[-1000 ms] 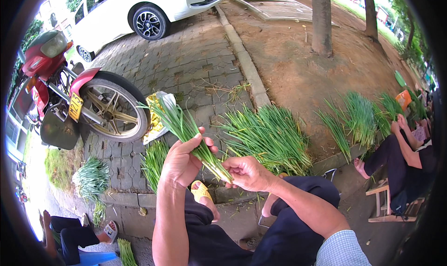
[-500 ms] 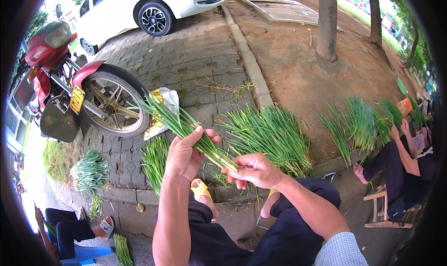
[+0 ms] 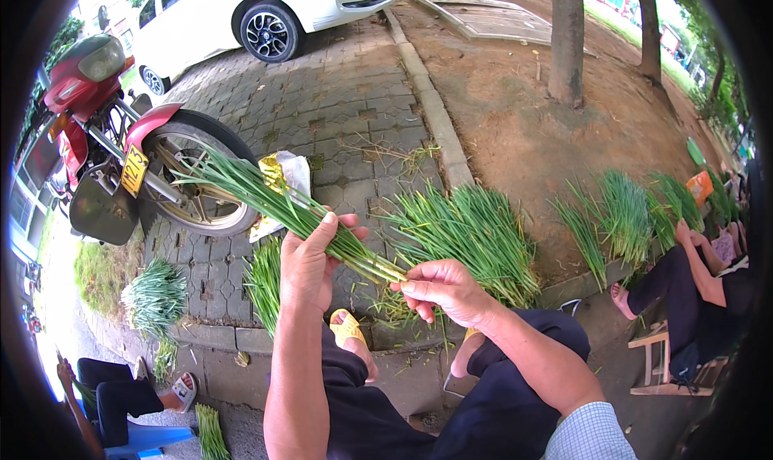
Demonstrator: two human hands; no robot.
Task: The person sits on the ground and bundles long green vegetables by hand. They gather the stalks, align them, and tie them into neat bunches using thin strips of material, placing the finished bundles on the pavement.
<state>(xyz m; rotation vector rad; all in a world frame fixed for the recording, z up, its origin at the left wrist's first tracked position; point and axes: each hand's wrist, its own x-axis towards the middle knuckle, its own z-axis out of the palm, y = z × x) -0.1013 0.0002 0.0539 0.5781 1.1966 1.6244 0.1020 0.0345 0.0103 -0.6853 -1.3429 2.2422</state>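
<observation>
My left hand (image 3: 310,260) is wrapped round the middle of a small bunch of garlic chives (image 3: 270,204), thumb on top. The long green leaves point up and to the left, across the motorcycle's front wheel. At the lower right, the pale stem ends are pinched between thumb and fingers of my right hand (image 3: 451,289). Beyond my right hand a large pile of garlic chives (image 3: 475,238) lies on the paving. A smaller heap (image 3: 270,279) lies to the left of my left forearm, partly hidden by it.
A red motorcycle (image 3: 149,158) stands at the left, with a white and yellow bag (image 3: 294,174) beside its wheel. Low kerb (image 3: 217,336) runs before my feet. People sit on both sides, one near a wooden stool (image 3: 656,363). More chives (image 3: 624,214) lie at the right.
The leaf ends of the bunch have swung to the left and spread a little. Both hands keep their hold; my right hand has shifted slightly left.
</observation>
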